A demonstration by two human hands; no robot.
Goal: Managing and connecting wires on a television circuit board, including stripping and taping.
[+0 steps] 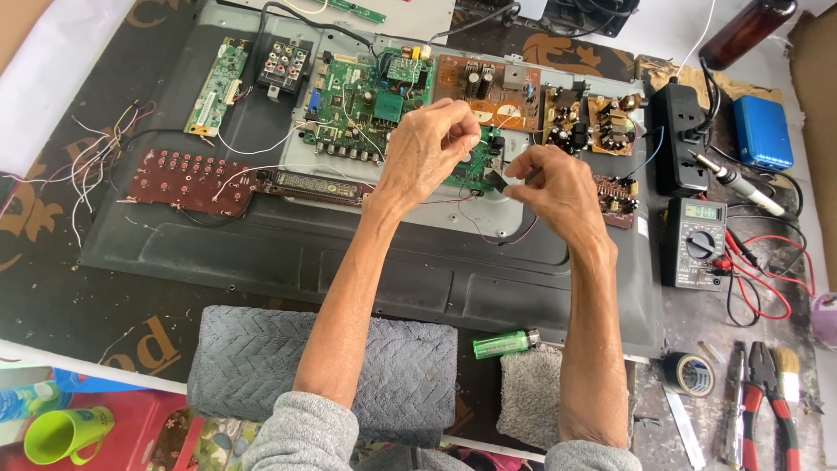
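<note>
Both hands are raised over the middle of a dark grey panel back (288, 253) that lies flat on the tabletop (52, 296); the left hand (429, 150) has its fingertips pressed together in a pinch, and the right hand (549, 185) is curled with thumb and forefinger closed on a small dark piece (498, 180); what that piece is cannot be made out, and whether the left hand grips a thin wire or nothing is hard to tell. Just beneath the hands sits a small green circuit board (477, 166), half hidden by the fingers; a thin reddish wire (501, 237) loops out near it.

Farther away a larger green board (353, 105) and a brown board (488, 87) are fixed to the panel; to the left lie a dark red board (187, 181) and a narrow green strip board (216, 87), with loose white wires (91, 166) trailing off.

On the right stand a black power strip (680, 131), a soldering iron (739, 185), a blue box (762, 131) and a multimeter (693, 240) with red leads (772, 279); nearer are a tape roll (690, 373) and red-handled pliers (772, 392), partly cut off by the edge. A green lighter (504, 344) lies between two grey towels (261, 366) under the forearms; a green cup (65, 433) sits at the near left corner.
</note>
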